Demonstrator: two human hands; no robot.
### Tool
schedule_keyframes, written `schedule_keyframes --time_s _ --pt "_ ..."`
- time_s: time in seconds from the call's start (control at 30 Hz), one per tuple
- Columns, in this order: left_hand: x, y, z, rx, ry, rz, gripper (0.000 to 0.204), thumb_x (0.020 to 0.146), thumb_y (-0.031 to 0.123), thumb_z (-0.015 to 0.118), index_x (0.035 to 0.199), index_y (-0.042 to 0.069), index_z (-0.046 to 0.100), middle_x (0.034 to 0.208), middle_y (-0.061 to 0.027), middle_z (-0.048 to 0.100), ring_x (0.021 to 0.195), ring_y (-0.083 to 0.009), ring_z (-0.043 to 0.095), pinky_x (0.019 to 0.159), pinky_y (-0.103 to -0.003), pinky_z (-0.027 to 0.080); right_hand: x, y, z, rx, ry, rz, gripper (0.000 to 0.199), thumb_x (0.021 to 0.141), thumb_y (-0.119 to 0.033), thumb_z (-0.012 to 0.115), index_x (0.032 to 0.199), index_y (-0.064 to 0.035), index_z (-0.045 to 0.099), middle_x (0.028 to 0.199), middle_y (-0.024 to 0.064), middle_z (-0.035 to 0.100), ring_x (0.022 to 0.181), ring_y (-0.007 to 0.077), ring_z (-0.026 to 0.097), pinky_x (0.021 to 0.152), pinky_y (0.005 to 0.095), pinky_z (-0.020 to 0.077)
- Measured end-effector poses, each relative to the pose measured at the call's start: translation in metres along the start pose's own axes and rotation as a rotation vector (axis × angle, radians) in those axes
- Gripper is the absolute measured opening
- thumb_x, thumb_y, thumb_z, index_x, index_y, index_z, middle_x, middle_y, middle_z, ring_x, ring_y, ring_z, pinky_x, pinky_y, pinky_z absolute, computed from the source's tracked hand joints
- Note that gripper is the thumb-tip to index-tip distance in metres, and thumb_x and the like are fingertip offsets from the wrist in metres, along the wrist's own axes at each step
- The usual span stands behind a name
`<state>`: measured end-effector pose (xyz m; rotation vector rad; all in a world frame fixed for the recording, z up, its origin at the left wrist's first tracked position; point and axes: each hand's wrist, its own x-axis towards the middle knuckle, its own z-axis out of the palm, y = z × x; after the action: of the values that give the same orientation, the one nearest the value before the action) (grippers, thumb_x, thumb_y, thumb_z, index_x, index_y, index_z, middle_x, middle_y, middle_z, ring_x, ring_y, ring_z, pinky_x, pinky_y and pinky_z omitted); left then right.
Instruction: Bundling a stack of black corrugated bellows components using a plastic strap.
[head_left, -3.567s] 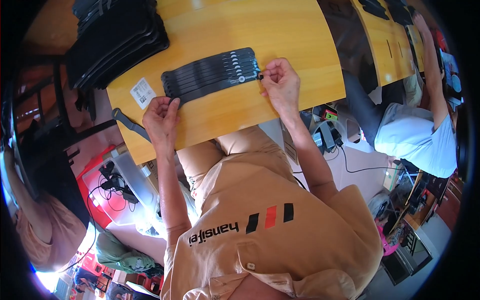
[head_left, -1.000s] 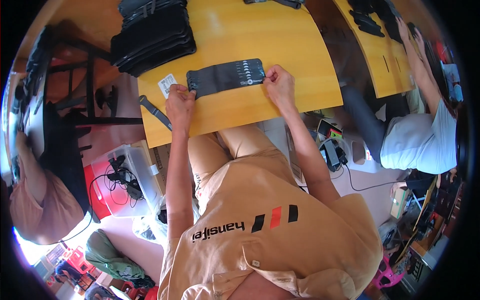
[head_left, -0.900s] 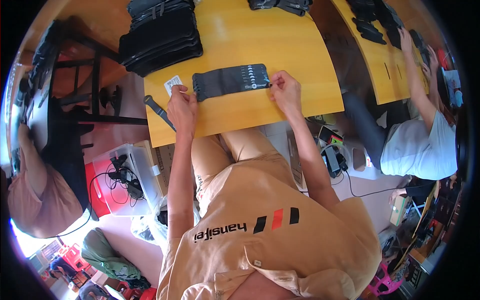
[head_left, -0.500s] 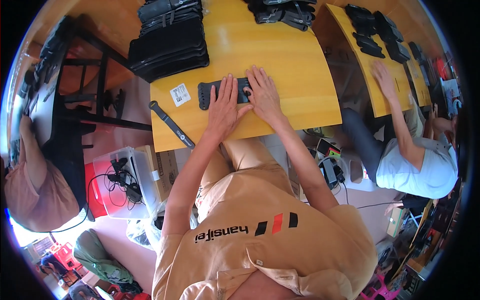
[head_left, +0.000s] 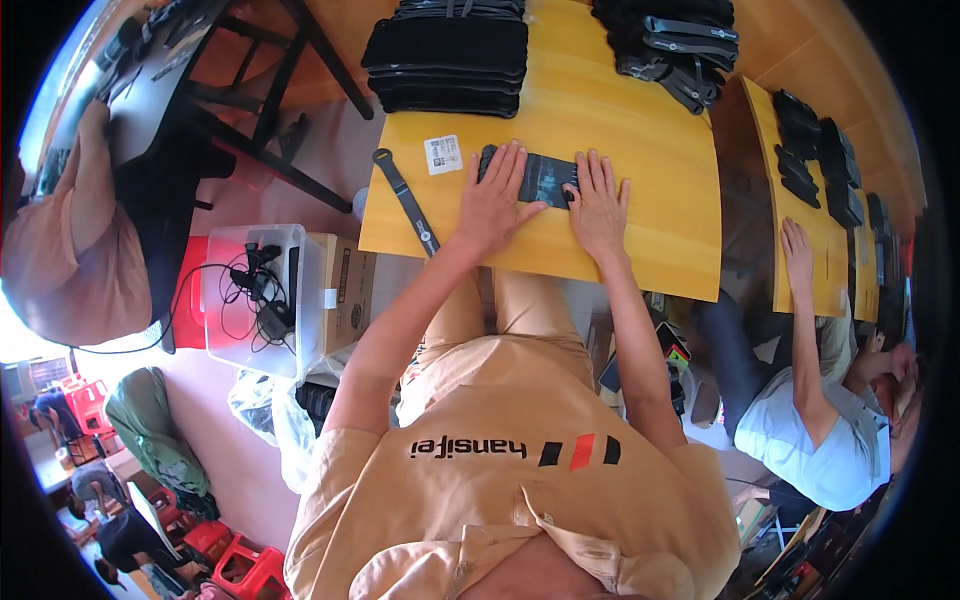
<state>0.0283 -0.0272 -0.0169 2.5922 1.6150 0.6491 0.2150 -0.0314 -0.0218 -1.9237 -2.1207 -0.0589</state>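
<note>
A flat, dark, partly glossy rectangular piece [head_left: 546,182] lies on the yellow table [head_left: 640,150] in front of me. My left hand [head_left: 497,195] rests flat over its left end, fingers extended and thumb pointing toward the middle. On the right end lies my right hand [head_left: 600,205], also flat with fingers stretched out. A small black bit shows beside the right thumb; its shape is too small to make out. Left of the hands are a dark grey strap [head_left: 405,203] with a rounded end and a white printed label [head_left: 442,154].
Stacked black pads [head_left: 445,60] stand at the table's far left, with bundled black straps [head_left: 680,50] at the far right. A clear bin of cables [head_left: 255,300] sits lower left, beside a cardboard box [head_left: 347,285]. Another person's hand [head_left: 797,255] rests on the neighbouring table.
The view has shifted, so the table appears farther right. My left hand has slid to the piece's left end, uncovering its middle; my right hand stays on the right end.
</note>
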Motion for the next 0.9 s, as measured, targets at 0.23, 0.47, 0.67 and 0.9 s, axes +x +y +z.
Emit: schedule_keyframes --time_s 0.23,0.47,0.67,0.9 --pt "-0.017 -0.017 -0.033 -0.019 0.065 -0.164 0.077 0.084 0.051 0.05 0.139 0.004 0.025 0.145 -0.0135 0.025 0.134 -0.027 0.023 0.108 -0.051 0.012 -0.005 -0.003 -0.001 0.079 -0.023 -0.012 0.053 0.092 -0.034 0.044 0.139 -0.0134 0.031 0.147 0.0086 0.024 0.135 0.0273 0.023 0.105 0.0559 0.0155" --pt "-0.097 -0.049 -0.112 -0.897 0.598 -0.784 0.028 0.093 0.022 0.048 0.107 0.0 0.057 0.102 -0.0096 0.061 0.091 -0.0195 0.059 0.081 -0.029 0.045 -0.05 -0.08 -0.037 0.573 0.184 -0.499 0.064 0.062 -0.021 0.075 0.121 -0.009 0.051 0.122 0.0121 0.045 0.118 0.0299 0.041 0.101 0.0523 0.028" --pt "-0.17 -0.035 -0.076 -1.324 0.441 -1.1 0.027 0.092 0.024 0.049 0.102 0.002 0.059 0.093 -0.0097 0.064 0.084 -0.0158 0.062 0.075 -0.026 0.048 -0.049 -0.137 -0.007 0.457 0.065 -0.776 0.047 0.067 -0.017 0.069 0.111 -0.0058 0.056 0.118 0.0106 0.05 0.112 0.0276 0.046 0.097 0.0436 0.0364" --pt "-0.155 -0.007 -0.068 -1.527 0.315 -1.086 0.029 0.09 0.024 0.055 0.102 -0.001 0.059 0.087 -0.0092 0.064 0.078 -0.0148 0.062 0.069 -0.025 0.049 -0.046 -0.144 -0.004 0.681 0.159 -0.681 0.022 0.071 -0.003 0.063 0.093 -0.0023 0.062 0.092 0.0086 0.06 0.088 0.0242 0.057 0.074 0.031 0.0489"
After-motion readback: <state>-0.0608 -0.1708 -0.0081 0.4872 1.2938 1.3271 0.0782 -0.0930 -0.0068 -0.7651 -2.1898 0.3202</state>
